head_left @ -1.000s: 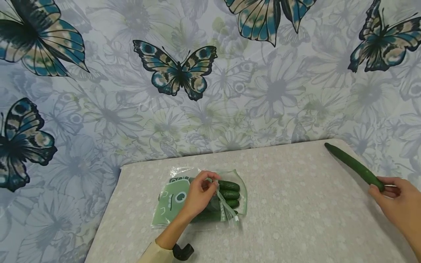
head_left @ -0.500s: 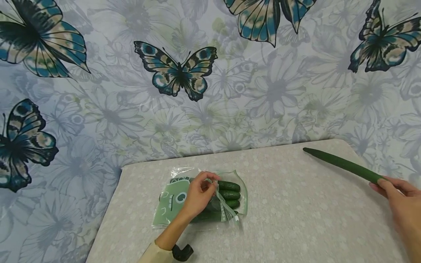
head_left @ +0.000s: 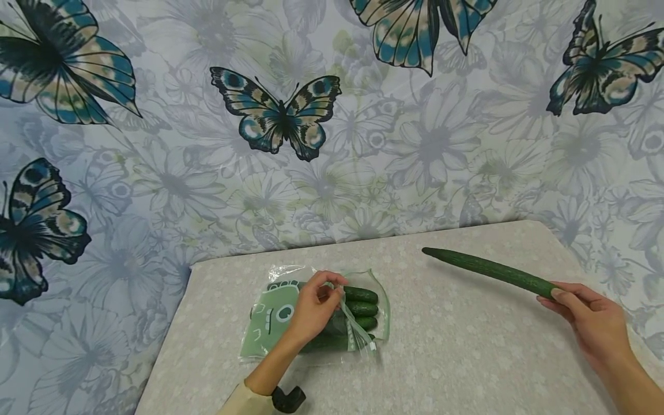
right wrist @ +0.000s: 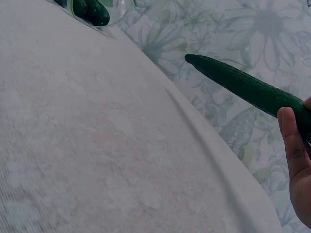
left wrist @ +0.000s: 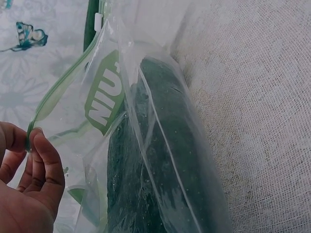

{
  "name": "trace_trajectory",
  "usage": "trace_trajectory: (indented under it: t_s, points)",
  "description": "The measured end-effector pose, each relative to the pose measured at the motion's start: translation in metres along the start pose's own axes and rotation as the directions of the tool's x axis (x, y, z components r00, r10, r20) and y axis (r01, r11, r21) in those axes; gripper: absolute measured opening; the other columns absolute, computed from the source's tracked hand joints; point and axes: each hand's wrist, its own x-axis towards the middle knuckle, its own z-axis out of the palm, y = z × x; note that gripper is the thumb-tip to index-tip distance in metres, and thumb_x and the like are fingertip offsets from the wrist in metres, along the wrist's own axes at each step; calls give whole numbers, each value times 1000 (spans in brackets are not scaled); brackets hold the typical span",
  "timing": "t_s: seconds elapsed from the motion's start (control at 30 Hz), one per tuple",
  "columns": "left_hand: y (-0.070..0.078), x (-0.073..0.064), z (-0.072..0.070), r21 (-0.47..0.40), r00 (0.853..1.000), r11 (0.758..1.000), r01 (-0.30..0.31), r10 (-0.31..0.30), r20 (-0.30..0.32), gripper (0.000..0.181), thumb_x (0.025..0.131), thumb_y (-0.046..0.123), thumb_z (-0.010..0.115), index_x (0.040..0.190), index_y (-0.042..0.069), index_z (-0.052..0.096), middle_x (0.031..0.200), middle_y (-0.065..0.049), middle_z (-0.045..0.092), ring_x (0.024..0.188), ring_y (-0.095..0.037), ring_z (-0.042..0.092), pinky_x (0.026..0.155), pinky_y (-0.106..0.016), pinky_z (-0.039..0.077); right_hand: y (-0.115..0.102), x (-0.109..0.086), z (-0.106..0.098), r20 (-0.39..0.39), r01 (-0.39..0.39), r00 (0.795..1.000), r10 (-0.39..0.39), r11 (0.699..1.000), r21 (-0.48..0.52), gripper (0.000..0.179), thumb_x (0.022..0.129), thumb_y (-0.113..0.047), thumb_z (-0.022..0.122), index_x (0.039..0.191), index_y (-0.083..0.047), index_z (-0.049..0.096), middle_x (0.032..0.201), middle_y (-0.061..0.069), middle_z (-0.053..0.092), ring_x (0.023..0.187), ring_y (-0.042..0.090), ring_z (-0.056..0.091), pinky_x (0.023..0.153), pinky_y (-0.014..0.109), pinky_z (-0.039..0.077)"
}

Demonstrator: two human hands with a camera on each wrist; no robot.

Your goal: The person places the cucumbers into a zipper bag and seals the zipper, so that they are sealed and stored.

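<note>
A clear zip bag (head_left: 270, 328) with a green cartoon face lies on the table, its mouth parted toward the right. Several cucumbers (head_left: 362, 309) are inside it, their ends showing at the mouth. My left hand (head_left: 316, 308) pinches the bag's green zip edge and lifts it; the left wrist view shows thumb and fingers on that edge (left wrist: 48, 104), with a white slider (left wrist: 98, 22) farther along. To the right, my right hand (head_left: 596, 320) grips one end of a long loose cucumber (head_left: 487, 268). Its free tip points left toward the bag, above the table.
A pale patterned cloth covers the table (head_left: 456, 357). Behind its far edge hangs a butterfly-print backdrop (head_left: 430, 144). A black strap-like piece (head_left: 288, 399) sits at the left wrist by the sleeve (head_left: 246, 400).
My right hand has carried the cucumber leftward, closer to the bag, and swung it to lie more crosswise. The left hand and the bag have stayed in place.
</note>
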Motion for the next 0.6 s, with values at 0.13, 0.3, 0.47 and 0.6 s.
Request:
trace_trajectory:
  t_s: [0.13,0.3,0.47,0.6]
  points:
    - [1,0,0,-2,1000,1000,2,-2,1,17,107,7,62,121,7,72,115,-14,62,72,-11,64,68,-29,61,5,-2,11,117,-12,993,15,1000,-26,36,106,13,51,113,-4,82,109,-2,80,89,16,84,86,25,65]
    - [0,0,0,-4,1000,1000,7,-7,-2,18,108,8,62,118,18,72,116,-12,62,72,-18,66,69,-30,62,16,-6,26,248,-5,968,28,996,-94,36,108,12,49,119,-2,80,113,-2,80,94,16,83,90,27,65]
    - [1,0,-1,-7,1000,1000,9,-9,0,17,108,8,62,119,18,72,116,-12,63,75,-31,67,69,-31,62,27,-7,44,327,7,943,55,983,-186,34,109,9,49,122,-3,78,115,-4,79,95,14,82,92,27,65]
    - [2,0,0,-11,1000,1000,5,-5,0,16,108,9,62,120,13,72,116,-13,63,75,-35,67,69,-31,62,37,-5,63,359,12,931,71,974,-224,30,108,8,51,121,-2,77,114,-4,79,95,13,82,92,27,65]
